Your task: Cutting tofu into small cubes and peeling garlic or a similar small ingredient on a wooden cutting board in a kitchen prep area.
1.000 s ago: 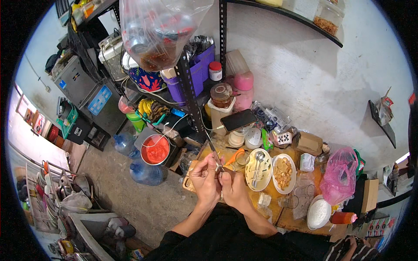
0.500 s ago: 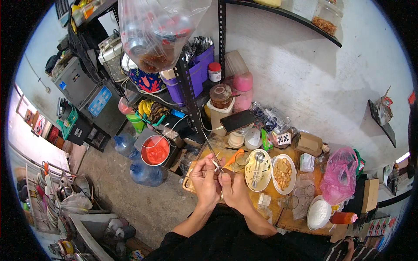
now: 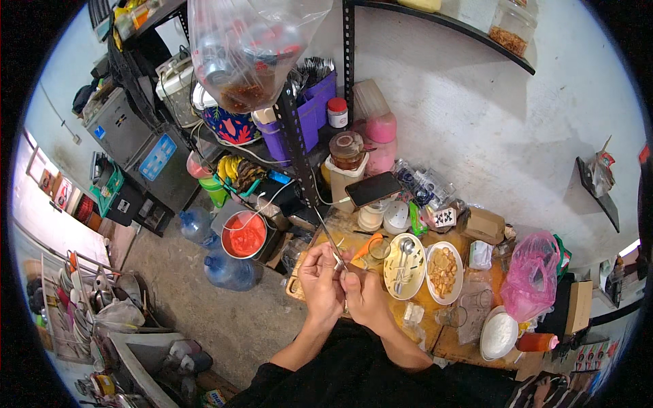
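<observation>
A person's right hand grips a knife while, just beside it, the left hand pinches a small pale piece above the tabletop's left edge. An oval dish of cutlery sits farther in.

Knife blade dark grey, small piece under it whitish. Table yellow-brown; one oval dish pale yellow, the other white with golden-brown chunks. Powder plain white. Knotted plastic bag bright pink; squeeze bottle orange-red, pink tip. Phone black. Baskets purple. Tub — dark blue, red-pink floral pattern. Pot contents bright red. Bananas yellow, some browned — water jugs translucent blue. Wall off-white, greyish smudges.
</observation>
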Available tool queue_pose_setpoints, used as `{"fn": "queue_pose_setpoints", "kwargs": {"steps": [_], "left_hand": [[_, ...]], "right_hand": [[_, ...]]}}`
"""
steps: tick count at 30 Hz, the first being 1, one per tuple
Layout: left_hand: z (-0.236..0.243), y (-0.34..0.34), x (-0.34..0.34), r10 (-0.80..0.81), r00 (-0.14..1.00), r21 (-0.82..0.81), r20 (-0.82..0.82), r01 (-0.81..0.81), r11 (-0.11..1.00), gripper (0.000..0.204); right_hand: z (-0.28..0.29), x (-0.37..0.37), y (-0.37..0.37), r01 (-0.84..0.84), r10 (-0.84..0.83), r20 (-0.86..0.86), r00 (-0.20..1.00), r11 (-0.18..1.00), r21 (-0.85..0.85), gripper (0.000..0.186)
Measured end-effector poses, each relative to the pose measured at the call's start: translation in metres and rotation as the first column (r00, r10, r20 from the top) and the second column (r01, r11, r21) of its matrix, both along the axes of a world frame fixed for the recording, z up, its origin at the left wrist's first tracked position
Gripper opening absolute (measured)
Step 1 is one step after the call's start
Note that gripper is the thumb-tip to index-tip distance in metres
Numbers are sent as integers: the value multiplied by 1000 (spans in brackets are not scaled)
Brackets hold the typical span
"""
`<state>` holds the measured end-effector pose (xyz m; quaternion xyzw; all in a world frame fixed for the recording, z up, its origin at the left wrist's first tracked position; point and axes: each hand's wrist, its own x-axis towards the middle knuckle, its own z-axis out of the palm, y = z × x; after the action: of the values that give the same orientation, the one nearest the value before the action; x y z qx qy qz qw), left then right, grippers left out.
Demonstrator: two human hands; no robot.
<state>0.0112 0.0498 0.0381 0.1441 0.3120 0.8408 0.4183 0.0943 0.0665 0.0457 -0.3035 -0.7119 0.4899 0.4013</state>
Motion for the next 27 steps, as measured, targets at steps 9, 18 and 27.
{"fn": "queue_pose_setpoints", "kwargs": {"steps": [9,18,27], "left_hand": [[-1,0,2,-39,999,-9,-24,39,999,10],[-5,-2,6,-38,995,3,-93,39,999,9],[0,1,8,-33,999,-13,43,33,999,11]], "right_hand": [[0,0,0,35,-35,-1,999,999,31,43],[4,3,0,51,-52,42,998,998,36,46],[3,3,0,52,-53,23,998,998,24,44]]}}
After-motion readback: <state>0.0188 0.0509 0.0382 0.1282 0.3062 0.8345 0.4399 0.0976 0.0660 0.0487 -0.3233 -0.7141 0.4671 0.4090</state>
